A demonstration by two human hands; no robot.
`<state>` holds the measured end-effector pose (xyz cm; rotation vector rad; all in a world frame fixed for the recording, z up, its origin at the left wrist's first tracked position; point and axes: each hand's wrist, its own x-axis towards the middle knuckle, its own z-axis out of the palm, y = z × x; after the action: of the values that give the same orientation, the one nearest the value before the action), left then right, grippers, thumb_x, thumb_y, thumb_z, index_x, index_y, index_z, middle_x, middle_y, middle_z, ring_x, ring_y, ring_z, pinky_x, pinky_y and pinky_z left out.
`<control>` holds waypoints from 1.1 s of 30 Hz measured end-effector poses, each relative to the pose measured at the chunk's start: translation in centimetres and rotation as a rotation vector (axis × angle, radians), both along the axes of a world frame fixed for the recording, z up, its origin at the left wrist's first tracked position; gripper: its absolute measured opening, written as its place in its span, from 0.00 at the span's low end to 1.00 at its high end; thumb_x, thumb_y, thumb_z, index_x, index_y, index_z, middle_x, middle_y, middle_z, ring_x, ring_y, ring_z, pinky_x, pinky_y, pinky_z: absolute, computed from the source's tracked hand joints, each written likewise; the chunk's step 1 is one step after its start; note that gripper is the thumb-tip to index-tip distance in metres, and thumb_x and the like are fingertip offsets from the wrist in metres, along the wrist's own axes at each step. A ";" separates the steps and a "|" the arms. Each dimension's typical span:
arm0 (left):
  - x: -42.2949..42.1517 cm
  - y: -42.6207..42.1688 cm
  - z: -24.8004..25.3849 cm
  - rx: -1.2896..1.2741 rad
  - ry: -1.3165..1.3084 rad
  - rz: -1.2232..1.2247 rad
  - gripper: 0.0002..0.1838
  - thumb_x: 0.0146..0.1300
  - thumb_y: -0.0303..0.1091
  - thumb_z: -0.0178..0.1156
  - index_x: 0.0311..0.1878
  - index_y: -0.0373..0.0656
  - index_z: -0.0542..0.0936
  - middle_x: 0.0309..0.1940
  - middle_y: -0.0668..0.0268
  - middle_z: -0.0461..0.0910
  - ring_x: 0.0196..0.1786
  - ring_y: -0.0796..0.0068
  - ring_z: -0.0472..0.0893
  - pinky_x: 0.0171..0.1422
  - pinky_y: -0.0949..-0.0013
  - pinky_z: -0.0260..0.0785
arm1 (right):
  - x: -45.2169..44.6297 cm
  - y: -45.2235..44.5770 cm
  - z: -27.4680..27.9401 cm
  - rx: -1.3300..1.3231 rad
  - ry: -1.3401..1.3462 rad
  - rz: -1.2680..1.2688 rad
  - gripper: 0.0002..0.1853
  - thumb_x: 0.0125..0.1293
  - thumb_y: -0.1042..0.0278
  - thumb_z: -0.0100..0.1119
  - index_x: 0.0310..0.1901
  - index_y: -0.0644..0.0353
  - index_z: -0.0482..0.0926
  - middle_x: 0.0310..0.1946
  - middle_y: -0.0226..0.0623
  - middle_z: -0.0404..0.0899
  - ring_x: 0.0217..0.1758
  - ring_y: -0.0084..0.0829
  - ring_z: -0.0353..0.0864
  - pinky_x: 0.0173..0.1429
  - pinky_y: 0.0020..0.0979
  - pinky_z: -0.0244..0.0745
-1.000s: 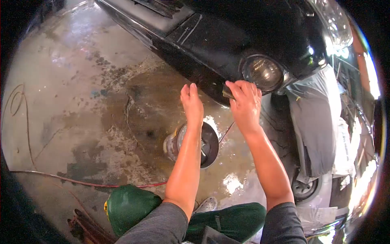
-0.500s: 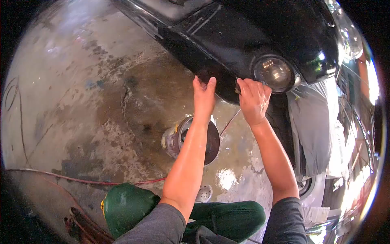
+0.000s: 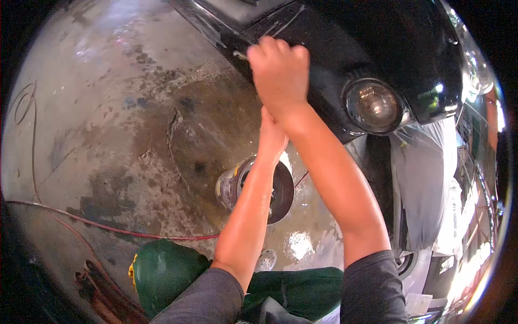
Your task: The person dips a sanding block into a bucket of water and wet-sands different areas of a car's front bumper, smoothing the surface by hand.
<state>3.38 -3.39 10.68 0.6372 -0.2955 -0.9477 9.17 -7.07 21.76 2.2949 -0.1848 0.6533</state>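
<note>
The black car bumper (image 3: pixel 324 59) fills the upper right, with a round fog lamp (image 3: pixel 373 106) set in it. My right hand (image 3: pixel 281 73) is closed, knuckles up, against the bumper's lower edge, left of the lamp. A thin pale edge shows just left of its fingers; whatever it grips is mostly hidden. Below and partly behind my right wrist is my left hand (image 3: pixel 272 137), close to the bumper's underside. Its fingers are covered. Under my left forearm stands a bucket (image 3: pixel 285 194) on the wet floor.
A red hose (image 3: pixel 135 233) runs across the concrete floor (image 3: pixel 108 146) at left. Grey plastic sheeting (image 3: pixel 423 183) hangs at right, beside a wheel. My green-trousered knees (image 3: pixel 167 275) are bent close to the bucket.
My right hand has swept left and up along the bumper, from beside the fog lamp to across my left hand. My left hand has dropped slightly and its fingers are now hidden.
</note>
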 end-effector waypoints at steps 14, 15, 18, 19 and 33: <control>13.3 0.0 1.7 0.084 0.051 0.226 0.68 0.57 0.60 0.73 0.82 0.33 0.36 0.78 0.44 0.54 0.79 0.53 0.58 0.81 0.53 0.47 | -0.5 -0.7 0.2 0.020 0.031 0.051 0.03 0.58 0.67 0.58 0.34 0.49 0.77 0.32 0.26 0.74 0.39 0.29 0.79 0.42 0.37 0.65; 15.1 0.1 2.2 -0.032 0.015 0.142 0.72 0.54 0.59 0.75 0.81 0.33 0.33 0.78 0.44 0.54 0.79 0.52 0.58 0.82 0.52 0.46 | -0.7 -0.4 0.4 0.032 0.033 0.034 0.04 0.58 0.67 0.59 0.35 0.49 0.78 0.32 0.26 0.74 0.39 0.29 0.79 0.42 0.37 0.65; 16.5 0.0 3.5 0.126 -0.138 0.179 0.79 0.47 0.62 0.78 0.80 0.30 0.29 0.78 0.39 0.53 0.80 0.49 0.57 0.82 0.48 0.45 | -5.5 -0.2 0.8 0.055 0.032 -0.007 0.10 0.57 0.69 0.61 0.42 0.50 0.83 0.33 0.25 0.76 0.39 0.29 0.79 0.43 0.37 0.65; 16.7 -0.1 3.7 0.171 -0.143 0.171 0.79 0.46 0.62 0.78 0.80 0.30 0.29 0.78 0.38 0.53 0.80 0.49 0.57 0.82 0.48 0.45 | -8.4 0.0 1.1 0.062 0.052 -0.063 0.12 0.57 0.70 0.61 0.44 0.50 0.83 0.33 0.25 0.76 0.39 0.29 0.79 0.43 0.37 0.65; 18.1 -0.2 0.6 0.016 0.232 0.102 0.49 0.73 0.70 0.42 0.83 0.42 0.47 0.79 0.48 0.57 0.77 0.53 0.64 0.77 0.50 0.55 | 3.7 0.2 -0.3 -0.077 0.034 0.002 0.01 0.57 0.65 0.59 0.30 0.48 0.78 0.31 0.25 0.76 0.38 0.29 0.80 0.43 0.38 0.67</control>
<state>21.51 -3.60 11.24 0.5458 -0.0493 -0.9169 12.82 -6.84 21.43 2.2306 -0.1390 0.6117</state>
